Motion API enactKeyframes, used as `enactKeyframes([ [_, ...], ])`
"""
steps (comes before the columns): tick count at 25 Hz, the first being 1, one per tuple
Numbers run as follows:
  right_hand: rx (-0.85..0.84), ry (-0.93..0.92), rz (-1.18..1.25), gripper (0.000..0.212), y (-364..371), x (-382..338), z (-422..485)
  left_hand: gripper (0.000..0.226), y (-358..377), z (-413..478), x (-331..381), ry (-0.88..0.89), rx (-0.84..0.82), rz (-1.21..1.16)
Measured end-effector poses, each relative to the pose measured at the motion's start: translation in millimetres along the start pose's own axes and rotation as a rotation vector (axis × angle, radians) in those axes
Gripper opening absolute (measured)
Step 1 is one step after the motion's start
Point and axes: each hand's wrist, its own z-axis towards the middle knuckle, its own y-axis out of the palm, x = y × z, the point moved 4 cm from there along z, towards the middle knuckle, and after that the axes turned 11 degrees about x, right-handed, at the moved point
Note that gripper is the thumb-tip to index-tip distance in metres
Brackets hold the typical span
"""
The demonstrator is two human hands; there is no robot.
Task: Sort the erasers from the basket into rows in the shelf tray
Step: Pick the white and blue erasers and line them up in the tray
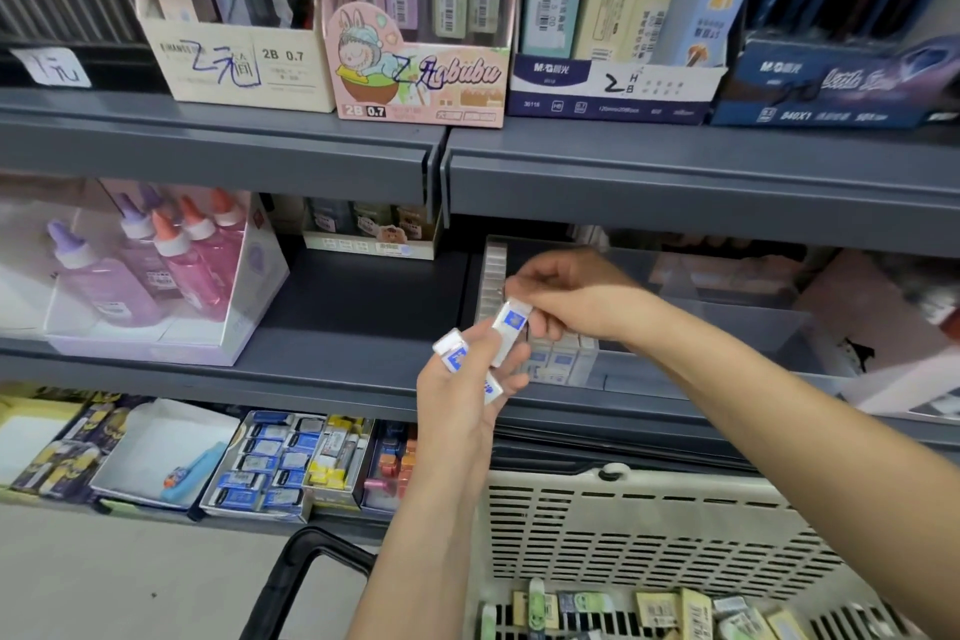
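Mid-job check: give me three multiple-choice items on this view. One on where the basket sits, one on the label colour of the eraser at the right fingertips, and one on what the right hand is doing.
1. Where is the basket?
A. Above both hands.
B. Below the hands, at lower right.
C. Far left, level with the hands.

2. What colour is the label on the eraser that the right hand touches?
A. Red.
B. Green.
C. Blue.

3. What is the right hand doing?
A. Hanging idle.
B. Gripping the basket's rim.
C. Pinching the eraser.

Answers:
1 B: its slotted wall sits under both forearms.
2 C: a blue patch shows on the white wrapper.
3 C: thumb and fingers close on the eraser's top end, above the left hand, which holds other erasers.
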Motion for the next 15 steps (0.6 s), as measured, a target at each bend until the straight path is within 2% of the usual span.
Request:
enactKeyframes([
  [6, 0.021, 0.097, 0.000, 0.031, -6, 9, -2, 0.009, 0, 0, -1, 0.044, 0.032, 0.061],
  [10, 0.000, 0.144, 0.115, 0.003, -17, 12, 6, 0.010, -4, 2, 1, 0.098, 0.056, 0.036],
  [11, 0.022, 0.146, 0.130, 0.004, -21, 12, 11, 0.009, -7, 4, 2, 0.127, 0.089, 0.056],
  [13, 0.120, 0.139, 0.110, 0.014, -32, 15, 27, 0.010, -11, 8, 3, 0.152, 0.156, 0.091],
  [15, 0.171, 0.165, -0.051, 0.034, -35, 23, 46, 0.012, -13, 10, 2, 0.137, 0.181, 0.096],
])
